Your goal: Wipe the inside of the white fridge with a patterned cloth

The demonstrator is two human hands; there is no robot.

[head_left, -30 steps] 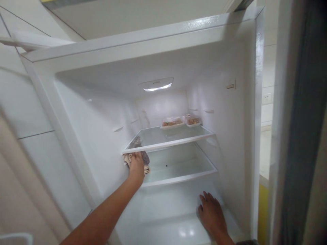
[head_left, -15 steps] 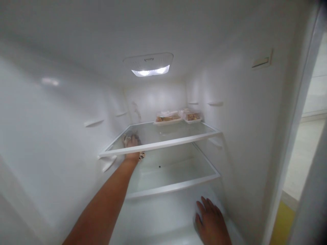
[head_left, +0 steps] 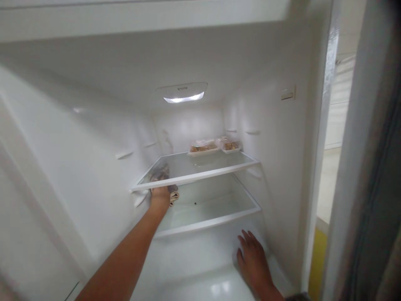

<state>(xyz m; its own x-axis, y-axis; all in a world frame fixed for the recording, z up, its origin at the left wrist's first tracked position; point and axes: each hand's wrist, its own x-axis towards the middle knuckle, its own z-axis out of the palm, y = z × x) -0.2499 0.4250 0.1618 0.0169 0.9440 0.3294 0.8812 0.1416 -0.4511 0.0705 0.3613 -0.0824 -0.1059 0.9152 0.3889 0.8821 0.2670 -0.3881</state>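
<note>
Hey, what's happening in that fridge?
A person is reaching into the open fridge with both bare hands. The left hand holds a bunched, patterned cloth beneath the left side of the upper glass shelf. The right hand isn't holding anything; it seems to rest, fingers apart, on the pale surface below the lower shelf. Two wrapped trays sit at the back of the upper shelf, and the light is on.
</note>
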